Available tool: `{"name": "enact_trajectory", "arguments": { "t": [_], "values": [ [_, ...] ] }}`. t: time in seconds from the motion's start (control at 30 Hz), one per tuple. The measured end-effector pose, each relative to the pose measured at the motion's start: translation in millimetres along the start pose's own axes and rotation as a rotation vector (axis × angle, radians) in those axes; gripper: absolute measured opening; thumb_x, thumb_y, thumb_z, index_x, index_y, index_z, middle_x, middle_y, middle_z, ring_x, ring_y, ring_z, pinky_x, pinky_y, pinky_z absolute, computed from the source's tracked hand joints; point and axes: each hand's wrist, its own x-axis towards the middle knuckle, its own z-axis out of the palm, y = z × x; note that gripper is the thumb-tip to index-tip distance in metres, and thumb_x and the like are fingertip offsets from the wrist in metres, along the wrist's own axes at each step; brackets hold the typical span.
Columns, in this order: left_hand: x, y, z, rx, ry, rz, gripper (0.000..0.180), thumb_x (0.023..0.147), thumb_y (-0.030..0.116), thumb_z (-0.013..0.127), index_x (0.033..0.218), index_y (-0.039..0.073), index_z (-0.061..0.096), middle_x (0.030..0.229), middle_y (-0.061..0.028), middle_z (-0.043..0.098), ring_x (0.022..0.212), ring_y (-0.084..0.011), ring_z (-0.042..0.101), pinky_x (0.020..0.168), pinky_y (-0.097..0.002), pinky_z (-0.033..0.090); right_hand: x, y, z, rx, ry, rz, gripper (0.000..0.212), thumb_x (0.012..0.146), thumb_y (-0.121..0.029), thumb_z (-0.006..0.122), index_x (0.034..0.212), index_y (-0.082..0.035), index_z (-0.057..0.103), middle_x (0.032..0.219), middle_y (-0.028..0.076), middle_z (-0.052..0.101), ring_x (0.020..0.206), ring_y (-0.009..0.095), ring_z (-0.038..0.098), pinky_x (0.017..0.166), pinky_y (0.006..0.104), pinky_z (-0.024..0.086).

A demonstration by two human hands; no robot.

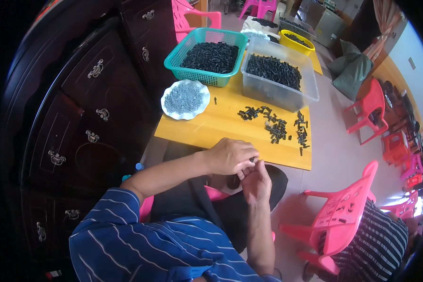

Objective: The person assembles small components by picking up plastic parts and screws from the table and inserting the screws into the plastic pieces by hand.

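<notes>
The left hand (pixel 231 157) and right hand (pixel 256 186) are meeting just beyond the near edge of the yellow tabletop (pixel 211 130), above the person's lap. A small dark piece (pixel 252 160) is showing between the fingertips of the two hands. The left fingers are bending together and appear to be clamping it; the right fingers are curling up from below, but whether they are gripping it or only steadying it, one cannot tell, since the hands are hiding most of the contact.

Loose black pieces (pixel 276 131) are lying scattered toward the tabletop's right side, beyond the hands. A white plate (pixel 180 115) with a scalloped rim is holding small clear pieces (pixel 185 97) at the left; behind it a green basket (pixel 176 71), and beside that a translucent bin (pixel 273 96), are each holding many more black pieces.

For good handling, one hand should be keeping the piece still while the other is working on it, with light, even pressure and the fingertips staying clear of its exposed end. Because the hands are hanging past the edge, a slip would probably be sending the piece down; working over the tabletop would be safer.
</notes>
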Motion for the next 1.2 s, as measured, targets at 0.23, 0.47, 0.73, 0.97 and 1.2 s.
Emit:
{"name": "enact_trajectory", "arguments": {
  "t": [0.23, 0.47, 0.73, 0.97, 1.2],
  "values": [
    [0.4, -1.4, 0.9, -0.028, 0.02, 0.015, 0.021, 0.08, 0.016, 0.07, 0.098, 0.006, 0.063, 0.087, -0.0073, 0.067, 0.081, -0.0292, 0.068, 0.068, -0.0396, 0.053, -1.3, 0.1, 2.7, -0.026, -0.027, -0.014, 0.035, 0.105, -0.035, 0.046, 0.126, -0.009, 0.055, 0.117, 0.007, 0.064, 0.107, 0.022, 0.063, 0.095, 0.0398, 0.048],
    [3.3, -2.8, 2.5, -0.057, 0.037, 0.005, 0.02, 0.082, 0.019, 0.07, 0.097, 0.007, 0.064, 0.085, -0.007, 0.067, 0.08, -0.0286, 0.068, 0.067, -0.0394, 0.053, 1.5, -0.1, -8.0, -0.028, -0.087, -0.014, 0.037, 0.105, -0.037, 0.046, 0.128, -0.009, 0.055, 0.117, 0.008, 0.066, 0.11, 0.022, 0.063, 0.098, 0.0401, 0.047],
    [5.0, -2.8, 2.7, -0.069, 0.046, 0.006, 0.02, 0.084, 0.022, 0.071, 0.095, 0.008, 0.063, 0.082, -0.0058, 0.067, 0.078, -0.027, 0.067, 0.065, -0.0386, 0.053, 2.4, 1.2, -12.5, -0.021, -0.081, -0.02, 0.039, 0.105, -0.037, 0.044, 0.13, -0.009, 0.054, 0.118, 0.008, 0.066, 0.111, 0.022, 0.063, 0.099, 0.0399, 0.047],
    [3.6, -2.0, -0.2, -0.071, 0.007, -0.016, 0.023, 0.08, 0.015, 0.071, 0.1, 0.006, 0.063, 0.088, -0.0078, 0.067, 0.081, -0.0287, 0.068, 0.067, -0.039, 0.053, 2.6, 2.3, -11.3, 0.0, -0.06, -0.018, 0.036, 0.105, -0.034, 0.046, 0.13, -0.009, 0.054, 0.122, 0.008, 0.065, 0.113, 0.021, 0.062, 0.097, 0.0391, 0.049],
    [-3.4, -2.1, -5.4, -0.089, -0.181, -0.073, 0.035, 0.08, 0.016, 0.07, 0.114, 0.005, 0.064, 0.095, -0.0083, 0.068, 0.085, -0.0263, 0.068, 0.074, -0.0385, 0.054, 1.9, 2.0, -0.1, -0.173, -0.025, 0.003, 0.034, 0.1, -0.031, 0.058, 0.124, -0.007, 0.057, 0.115, 0.005, 0.064, 0.104, 0.018, 0.064, 0.092, 0.0363, 0.05]
  ]
}}
